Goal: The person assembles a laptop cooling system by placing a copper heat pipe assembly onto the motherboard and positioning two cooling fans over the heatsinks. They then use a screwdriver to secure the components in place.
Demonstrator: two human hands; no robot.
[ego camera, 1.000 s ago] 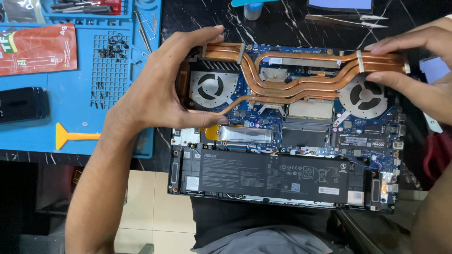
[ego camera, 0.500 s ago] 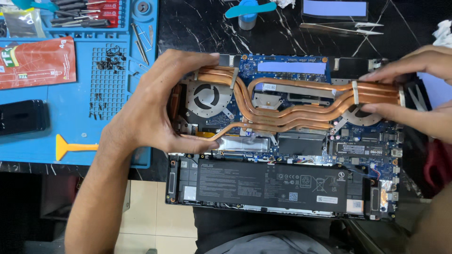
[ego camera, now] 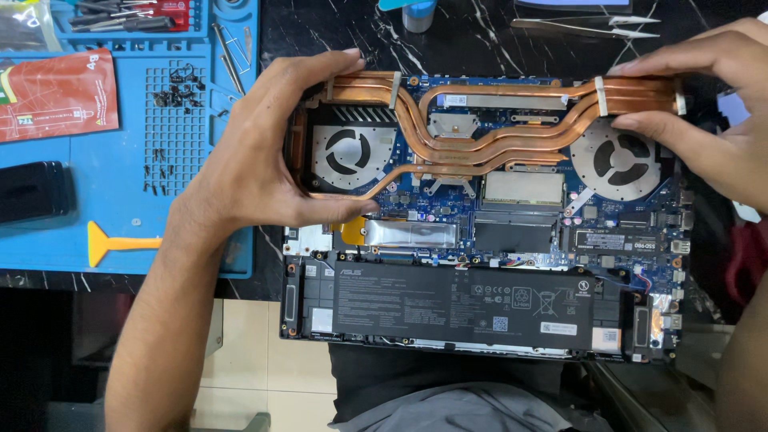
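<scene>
An opened laptop (ego camera: 480,240) lies on the black marble table with its blue mainboard and black battery (ego camera: 472,304) exposed. A copper heat-pipe cooler (ego camera: 480,148) with two fans spans its upper half. My left hand (ego camera: 264,152) grips the cooler's left end, thumb under the left fan (ego camera: 344,152) and fingers over the top fins. My right hand (ego camera: 704,104) grips the right end, fingers above and beside the right fan (ego camera: 620,160).
A blue repair mat (ego camera: 128,208) lies at the left with loose black screws (ego camera: 180,92), a red pouch (ego camera: 56,96), a black phone (ego camera: 32,192), an orange pry tool (ego camera: 120,242) and screwdrivers. Tweezers (ego camera: 584,26) lie at the top right.
The cooler, held at both ends, has come down and settled squarely over the mainboard; both hands moved with it, and the view has shifted slightly.
</scene>
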